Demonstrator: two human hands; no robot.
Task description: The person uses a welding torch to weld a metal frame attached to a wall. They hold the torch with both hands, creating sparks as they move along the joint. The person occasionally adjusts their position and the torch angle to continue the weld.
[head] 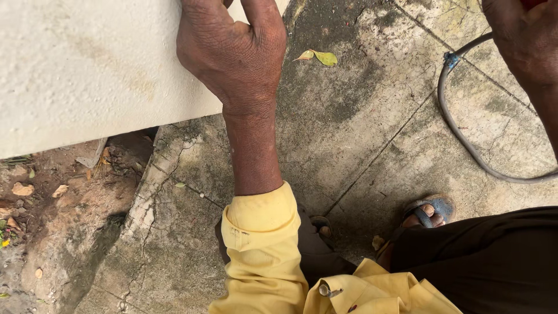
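Pale rough plaster covers the slab (87,70) at upper left, and the left hand (232,52) rests against its lower right edge, fingers curled together over the rim, yellow sleeve (261,238) rolled below the wrist. At the top right corner the right hand (523,35) is cut off, so I cannot tell its grip. A grey hose (459,128) curves across the cracked concrete (360,139) just beside it, above a sandalled foot (427,210).

Two hands: left hand (232,52), right hand (523,35); one white slab (87,70); one hose (459,128); one green leaf (325,57); two sandals (433,208).
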